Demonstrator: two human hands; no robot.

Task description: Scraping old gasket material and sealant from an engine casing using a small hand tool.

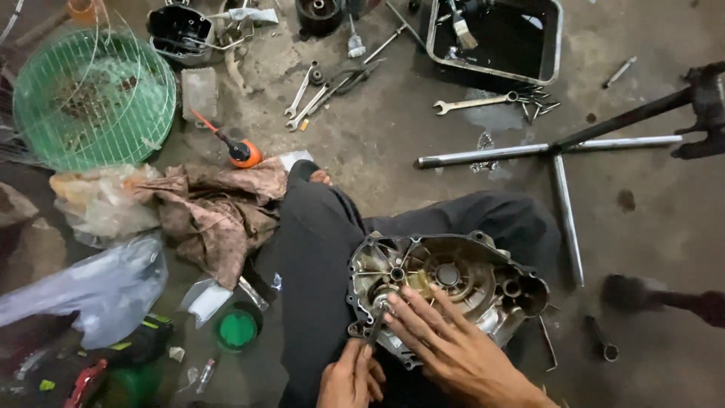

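Engine cover (453, 283) steadied on lap by spread right hand (445, 336); small tool (374, 331) pinched by left hand (349, 378) at cover's left edge; work unfinished.

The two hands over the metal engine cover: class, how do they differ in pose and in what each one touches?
The right hand lies spread, fingers flat on the engine cover, steadying it. The left hand is bunched, fingertips pinched round a thin dark tool that points up at the cover's lower left edge. The right hand sits higher and shows most of its back; the left is partly cut off by the picture's bottom edge. Both are bare and work over the person's lap.
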